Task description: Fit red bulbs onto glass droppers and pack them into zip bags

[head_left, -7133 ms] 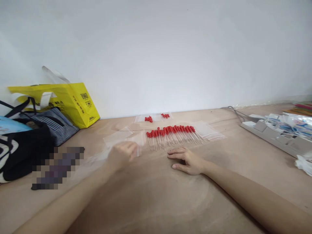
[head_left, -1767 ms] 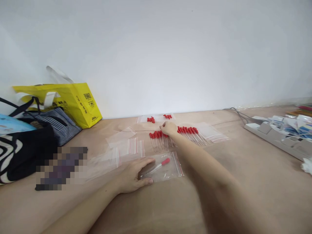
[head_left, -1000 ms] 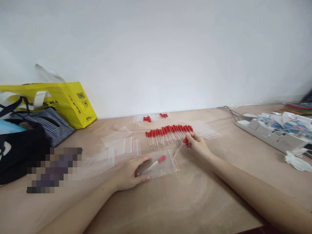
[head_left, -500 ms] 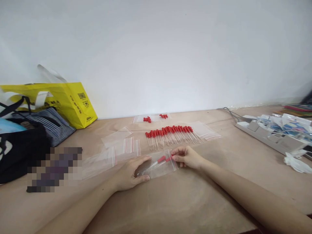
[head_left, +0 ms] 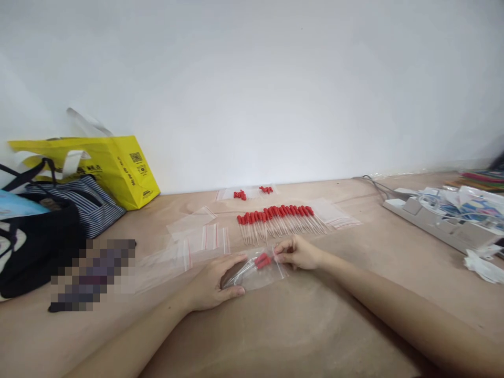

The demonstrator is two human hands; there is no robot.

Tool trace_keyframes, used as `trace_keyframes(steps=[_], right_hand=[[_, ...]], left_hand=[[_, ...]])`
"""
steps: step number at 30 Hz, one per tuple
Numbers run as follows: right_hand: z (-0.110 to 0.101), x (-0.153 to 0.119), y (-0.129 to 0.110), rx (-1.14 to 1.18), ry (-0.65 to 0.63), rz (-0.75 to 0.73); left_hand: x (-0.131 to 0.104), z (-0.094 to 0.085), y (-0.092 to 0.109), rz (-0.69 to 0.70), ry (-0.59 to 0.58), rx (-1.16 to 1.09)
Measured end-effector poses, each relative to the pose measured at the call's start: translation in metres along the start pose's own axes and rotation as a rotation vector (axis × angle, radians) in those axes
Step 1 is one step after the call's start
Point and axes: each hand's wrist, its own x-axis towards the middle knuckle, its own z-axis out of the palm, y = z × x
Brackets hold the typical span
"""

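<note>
A clear zip-lock bag (head_left: pixel 264 281) lies on the table between my hands. Inside it are droppers (head_left: pixel 262 260) with red rubber bulbs and clear stems, the bulbs side by side toward the bag's mouth. My left hand (head_left: pixel 216 281) curves around the bag's left end, thumb on the near side and fingers on the far side, holding it. At the mouth, my right hand (head_left: pixel 298 253) pinches the upper corner near the zip strip. Beyond the bag lies a row of droppers (head_left: pixel 275 216), bulbs facing the wall.
Flat zip-lock bags (head_left: pixel 197 236) overlap at the left, with another bag (head_left: pixel 336 214) right of the row. Small heaps of red bulbs (head_left: pixel 240 196) lie near the wall. A yellow bag (head_left: pixel 137 173) and black bag (head_left: pixel 43 247) stand left; a power strip (head_left: pixel 425 223) lies right.
The dropper near my right fingers has slid left into the bag, so its bulb now lies beside the other. My right hand has stayed at the mouth. The view has shifted slightly.
</note>
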Motion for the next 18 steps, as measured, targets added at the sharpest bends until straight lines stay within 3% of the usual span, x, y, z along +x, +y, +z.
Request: trace_keyframes(steps=[2, 5, 9, 13, 18], right_hand=[[-0.013, 0.006, -0.003, -0.089, 0.015, 0.021], [-0.028, 0.028, -0.009, -0.398, 0.294, 0.036], [-0.027, 0.069, -0.013, -0.539, 0.446, 0.101], [-0.014, 0.100, -0.012, -0.632, 0.496, 0.148], [-0.010, 0.111, -0.010, -0.691, 0.475, 0.183]], left_hand=[[0.000, 0.000, 0.000, 0.008, 0.001, -0.007], [-0.001, -0.001, 0.003, 0.004, -0.003, -0.019], [-0.001, -0.002, 0.005, -0.006, -0.002, -0.031], [-0.001, -0.001, 0.004, -0.017, -0.013, -0.017], [-0.002, -0.002, 0.004, -0.021, -0.024, 0.009]])
